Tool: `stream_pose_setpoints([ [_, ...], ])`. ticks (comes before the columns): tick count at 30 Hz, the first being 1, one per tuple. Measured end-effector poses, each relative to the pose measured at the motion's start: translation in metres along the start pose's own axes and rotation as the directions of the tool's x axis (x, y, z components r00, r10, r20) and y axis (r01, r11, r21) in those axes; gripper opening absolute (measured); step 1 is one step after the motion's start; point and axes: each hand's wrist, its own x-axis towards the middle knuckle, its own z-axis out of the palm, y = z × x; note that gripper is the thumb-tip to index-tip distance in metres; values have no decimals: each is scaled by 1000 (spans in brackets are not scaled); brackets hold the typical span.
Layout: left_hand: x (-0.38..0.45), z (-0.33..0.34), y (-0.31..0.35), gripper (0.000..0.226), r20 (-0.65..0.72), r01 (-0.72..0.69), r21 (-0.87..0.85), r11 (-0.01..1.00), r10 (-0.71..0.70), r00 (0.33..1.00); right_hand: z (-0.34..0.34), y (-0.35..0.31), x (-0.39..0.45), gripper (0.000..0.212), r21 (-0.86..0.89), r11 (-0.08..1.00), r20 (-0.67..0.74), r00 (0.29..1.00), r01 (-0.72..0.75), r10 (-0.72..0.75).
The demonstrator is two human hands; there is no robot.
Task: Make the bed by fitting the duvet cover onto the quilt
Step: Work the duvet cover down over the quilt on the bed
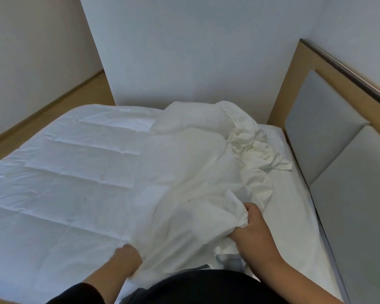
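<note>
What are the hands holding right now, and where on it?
Both hands grip the duvet cover at its bunched near edge: left hand at the left side, right hand clutching a gathered fold.

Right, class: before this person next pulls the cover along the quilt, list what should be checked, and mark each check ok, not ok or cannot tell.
1. Right hand grips the crumpled cream-white duvet cover: ok.
2. Left hand holds the cover's edge: cannot tell, fingers hidden.
3. White stitched quilt lies flat: ok.
4. Cover spread smooth: not ok, bunched near the grey padded headboard.
5. Quilt corner inside cover: cannot tell.
</note>
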Motion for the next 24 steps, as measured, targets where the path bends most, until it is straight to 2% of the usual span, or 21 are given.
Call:
stream_pose_setpoints([
  [2, -14, -15, 27, 31, -120, -125, 126, 984, 140, 983, -1, 3, 3, 44, 6, 1000, 1, 1000, -20, 20],
  [3, -18, -26, 41, 24, -164, -242, 38, 970, 245, 956, -2, 3, 4, 42, -2, 1000, 3, 1000, -15, 15],
  [4, -30, -37, 57, 31, -148, -315, -190, 930, 290, 945, -1, 3, 4, 40, -15, 1000, 14, 1000, -5, 5],
  [5, -47, -50, 73, 52, 3, -274, -467, 841, 311, 950, -1, 3, 4, 40, -21, 1000, 27, 1000, 9, -8],
  [6, -65, -59, 89, 75, 236, -125, -665, 736, 366, 900, -1, 4, 2, 41, -28, 1000, 38, 999, 11, -10],
  [7, -80, -64, 101, 90, 415, 24, -737, 675, 425, 804, -2, 6, 1, 42, -30, 999, 49, 999, 13, -12],
  [8, -91, -65, 112, 94, 506, 103, -757, 646, 478, 719, -4, 6, -1, 43, -30, 999, 69, 998, 13, -11],
  [9, -101, -62, 120, 87, 529, 130, -768, 627, 506, 682, -7, 3, -7, 46, -22, 1000, 90, 996, 2, 0],
  [10, -106, -57, 129, 70, 504, 142, -795, 590, 512, 695, -11, -1, -13, 51, -14, 1000, 115, 993, -5, 7],
  [12, -108, -49, 144, 38, 364, 116, -869, 481, 461, 809, -21, -8, -25, 52, -20, 1000, 149, 989, 19, -16],
  [13, -105, -47, 151, 31, 297, 99, -899, 427, 428, 854, -26, -11, -31, 47, -26, 998, 148, 988, 52, -48],
  [15, -98, -53, 165, 29, 209, 80, -943, 323, 388, 898, -39, -23, -44, 37, -22, 993, 159, 981, 113, -108],
  [17, -90, -70, 176, 36, 119, 60, -982, 180, 340, 933, -51, -34, -54, 31, -46, 991, 259, 960, 125, -109],
  [18, -86, -81, 182, 39, 88, 55, -992, 112, 314, 945, -56, -36, -57, 31, -72, 992, 337, 939, 103, -73],
  [20, -80, -100, 191, 37, 48, 47, -999, 9, 296, 954, -62, -34, -60, 32, -234, 972, 433, 898, 26, 80],
  [23, -81, -113, 196, 24, 7, 6, -1000, 4, 311, 950, -68, -17, -49, 50, -490, 858, 296, 895, -156, 333],
  [24, -82, -113, 196, 20, 0, -5, -1000, 14, 322, 947, -70, -11, -44, 60, -574, 792, 261, 870, -209, 418],
])
